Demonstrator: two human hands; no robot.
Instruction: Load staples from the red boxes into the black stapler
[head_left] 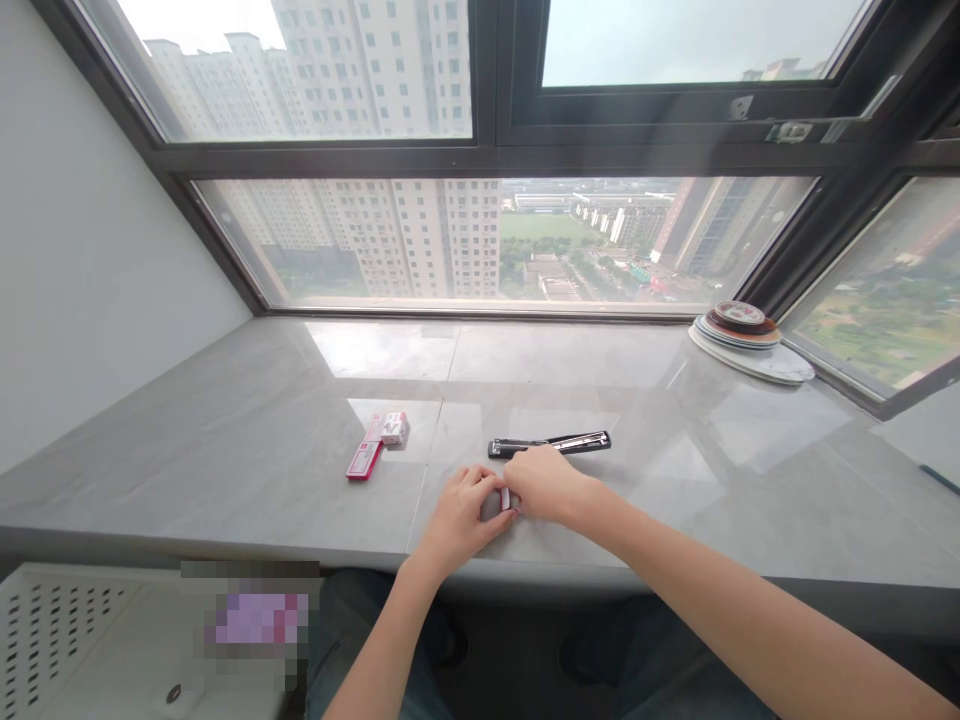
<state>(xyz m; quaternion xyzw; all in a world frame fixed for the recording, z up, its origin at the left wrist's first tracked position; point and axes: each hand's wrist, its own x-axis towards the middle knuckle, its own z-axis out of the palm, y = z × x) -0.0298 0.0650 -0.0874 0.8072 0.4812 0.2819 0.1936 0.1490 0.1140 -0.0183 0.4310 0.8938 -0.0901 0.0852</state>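
My left hand point(463, 512) has its thumb and fingers closed around a small whitish-pink box point(505, 498) at the front of the counter. From the other side, my right hand point(546, 484) is closed against the same box, its fingertips partly hidden. Just behind my right hand lies a black stapler point(592, 441), opened up so that its metal inside shows. Off to the left are a flat pink-and-red pack point(364, 461) and a small white patterned box point(394, 428), touching or nearly touching.
The glossy grey counter point(247, 450) runs up to a dark-framed window. A stack of plates point(739, 335) stands in the back right corner. Below the counter's front edge, at left, is a white perforated surface point(97, 650) with a blurred purple item on it.
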